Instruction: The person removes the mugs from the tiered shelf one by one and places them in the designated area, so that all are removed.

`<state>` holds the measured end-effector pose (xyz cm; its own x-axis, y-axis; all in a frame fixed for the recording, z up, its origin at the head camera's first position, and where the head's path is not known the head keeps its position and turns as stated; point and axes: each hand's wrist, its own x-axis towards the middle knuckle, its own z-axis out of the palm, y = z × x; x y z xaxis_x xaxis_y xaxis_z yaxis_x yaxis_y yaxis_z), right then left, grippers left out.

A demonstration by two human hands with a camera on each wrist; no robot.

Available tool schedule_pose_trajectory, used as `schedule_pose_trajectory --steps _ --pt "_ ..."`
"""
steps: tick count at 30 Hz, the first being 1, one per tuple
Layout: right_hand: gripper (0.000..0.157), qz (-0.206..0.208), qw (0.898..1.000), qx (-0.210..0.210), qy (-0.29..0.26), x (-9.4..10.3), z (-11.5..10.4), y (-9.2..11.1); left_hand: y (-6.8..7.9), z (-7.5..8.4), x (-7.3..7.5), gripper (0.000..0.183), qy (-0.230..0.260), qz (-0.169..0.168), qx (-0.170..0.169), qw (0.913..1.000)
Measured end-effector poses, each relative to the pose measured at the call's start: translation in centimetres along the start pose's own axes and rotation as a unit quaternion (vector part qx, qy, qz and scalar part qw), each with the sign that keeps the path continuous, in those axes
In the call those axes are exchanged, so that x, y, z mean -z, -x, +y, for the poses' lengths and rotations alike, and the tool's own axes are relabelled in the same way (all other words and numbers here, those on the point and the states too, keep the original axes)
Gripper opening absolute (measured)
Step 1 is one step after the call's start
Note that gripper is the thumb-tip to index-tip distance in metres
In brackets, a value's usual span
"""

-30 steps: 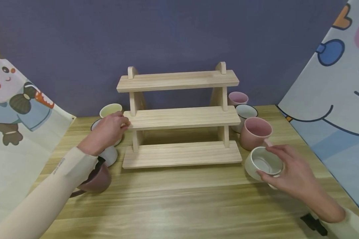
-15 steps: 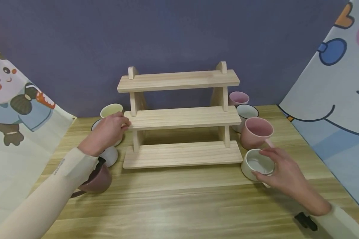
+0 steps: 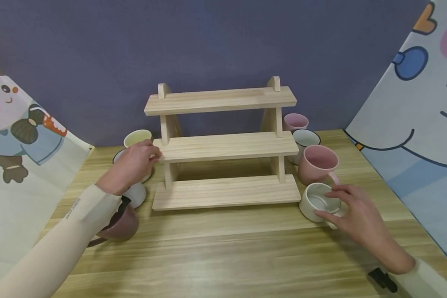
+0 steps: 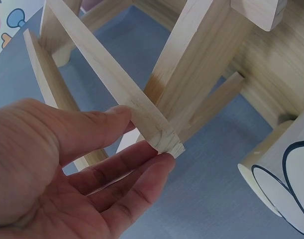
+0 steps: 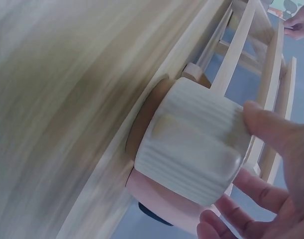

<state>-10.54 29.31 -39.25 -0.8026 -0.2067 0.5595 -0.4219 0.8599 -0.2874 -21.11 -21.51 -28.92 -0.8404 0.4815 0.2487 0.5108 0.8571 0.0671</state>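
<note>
My left hand (image 3: 132, 165) pinches the left end of the middle board of a three-tier wooden display shelf (image 3: 227, 147); in the left wrist view the thumb lies on one face of the board (image 4: 122, 84) and the fingers on the other. To the right of the bottom tier, my right hand (image 3: 361, 223) pinches the rim of a small white ribbed mug (image 3: 309, 205) between thumb and fingers. Its handle (image 3: 331, 224) points toward me. Whether the mug's base touches the table cannot be told. A pink mug (image 3: 316, 167) stands just behind it.
Behind the pink mug are a white dark-rimmed mug (image 3: 306, 138) and a mauve-pink cup (image 3: 296, 121). On the left, partly behind my arm, stand a yellow-green cup (image 3: 137, 136), a white mug (image 3: 137, 194) and a dark mauve mug (image 3: 123, 225). A blue-grey backdrop (image 3: 223, 41) rises behind.
The white ribbed mug has shifted a little left, toward the shelf, with my right hand on it, mostly in the first half second. My left hand stays on the board.
</note>
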Motion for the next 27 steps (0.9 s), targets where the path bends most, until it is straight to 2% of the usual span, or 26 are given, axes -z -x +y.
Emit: schedule_pose_trajectory --steps 7,13,18,21,23,25,27 --pt "0.052 0.018 1.000 0.009 -0.001 0.2 0.8 -0.2 0.2 0.0 0.1 0.013 0.004 0.007 -0.004 1.0000" --pt "0.051 0.007 1.000 -0.014 0.014 0.6 1.1 -0.3 0.3 0.0 0.2 0.013 0.008 0.003 0.002 1.0000" --pt "0.047 0.002 1.000 -0.003 0.008 1.0 0.4 -1.2 0.2 0.6 -0.2 0.017 -0.001 0.021 -0.007 0.9997" --pt "0.044 -0.008 1.000 0.018 -0.010 1.6 -1.3 -3.4 0.0 2.3 -0.2 0.038 -0.011 0.015 0.004 0.9998" --pt "0.046 -0.028 0.999 0.031 -0.017 2.0 -2.8 -5.3 -0.1 4.0 -0.1 0.055 -0.009 -0.001 0.026 0.9996" --pt "0.055 -0.051 0.997 0.051 -0.019 2.0 -4.3 -7.5 -0.3 5.8 0.1 0.067 -0.005 -0.030 0.047 0.9984" --pt "0.066 -0.073 0.995 0.067 -0.012 1.8 -5.7 -9.5 -0.4 7.4 0.2 0.073 0.005 -0.044 0.055 0.9975"
